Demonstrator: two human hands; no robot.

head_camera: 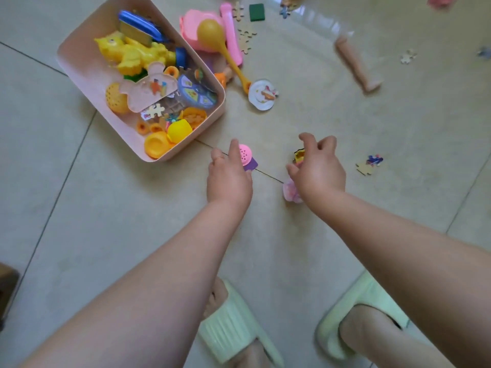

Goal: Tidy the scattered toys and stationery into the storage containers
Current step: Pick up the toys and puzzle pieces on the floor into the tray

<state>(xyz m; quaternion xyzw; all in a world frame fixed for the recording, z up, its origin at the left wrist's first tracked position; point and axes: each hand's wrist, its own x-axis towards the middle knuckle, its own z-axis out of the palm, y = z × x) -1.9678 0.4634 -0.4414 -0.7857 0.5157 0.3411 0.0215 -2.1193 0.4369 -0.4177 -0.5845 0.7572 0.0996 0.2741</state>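
Note:
My left hand is closed on a small pink perforated toy with a purple base, held just off the floor. To its right, my right hand hovers with fingers curled over a small yellow and black toy; whether it grips that toy I cannot tell. A pale pink crumpled item lies under the right wrist. The pink storage bin sits at the upper left, holding a yellow dinosaur, a blue item, yellow cups and several puzzle pieces.
Beyond the bin lie a pink toy set, a yellow maraca, a white round dish, a green block, a doll leg and puzzle pieces. My feet in pale green slippers stand below.

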